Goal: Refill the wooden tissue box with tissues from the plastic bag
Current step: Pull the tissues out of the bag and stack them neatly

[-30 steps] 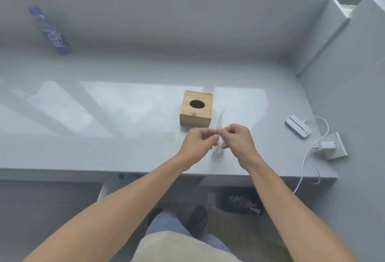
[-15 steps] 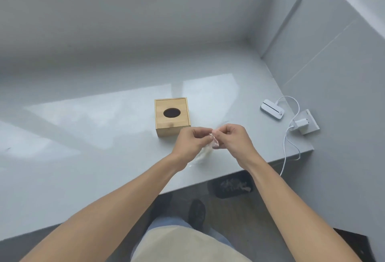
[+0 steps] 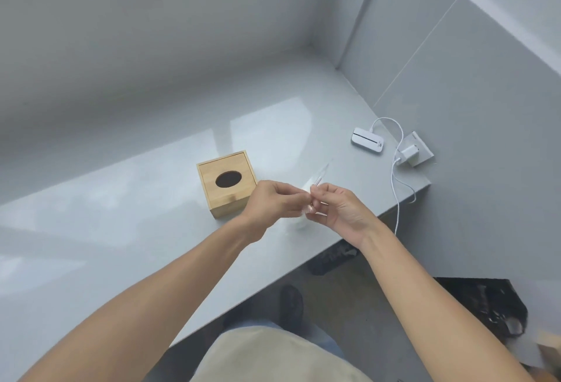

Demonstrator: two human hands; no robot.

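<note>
The wooden tissue box [image 3: 226,182] stands on the grey counter [image 3: 121,229], its lid on and its oval hole dark. Just right of it, above the counter, both my hands pinch a thin clear plastic bag [image 3: 314,182] between them. My left hand [image 3: 273,199] grips the bag's left side with thumb and fingers. My right hand [image 3: 337,205] grips the right side. The bag is see-through and mostly hidden by my fingers; I cannot tell what is inside it.
A white flat device [image 3: 368,139] lies at the counter's right end, with a white cable [image 3: 400,181] running to a charger plugged into a wall socket [image 3: 414,149]. A dark bin [image 3: 488,305] sits on the floor at the right. The counter's front edge runs diagonally below my hands.
The view has swung right and tilted, so the blue bottle at the far left is out of sight. Both hands stay pinched on the plastic bag next to the box.
</note>
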